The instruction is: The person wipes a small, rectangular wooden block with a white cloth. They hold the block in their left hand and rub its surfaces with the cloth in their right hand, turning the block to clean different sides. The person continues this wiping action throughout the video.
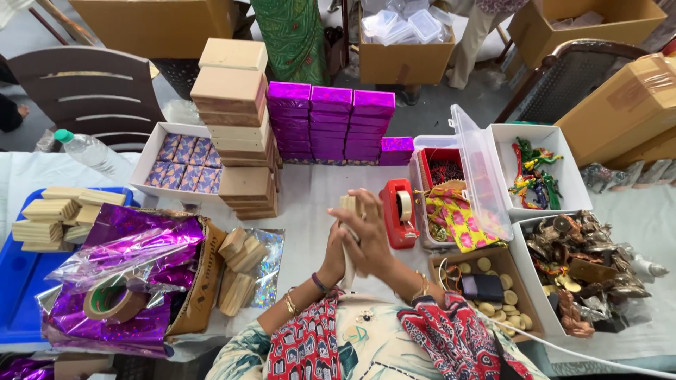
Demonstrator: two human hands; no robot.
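Note:
Both my hands meet over the middle of the white-covered table (310,204). My right hand (367,236) wraps from the front around a small pale wooden block (348,205) held upright. My left hand (334,259) is mostly hidden behind the right one and grips the same block lower down. A red tape dispenser (398,213) stands just right of my hands. Several loose wooden blocks (238,267) lie on shiny foil to my left.
Stacks of purple foil boxes (331,123) and tan boxes (236,119) stand at the back. Purple foil sheets (127,260) with a tape roll (113,299) lie left, beside a blue tray (17,274) of blocks. White boxes of trinkets (584,267) sit right. Cardboard cartons ring the table.

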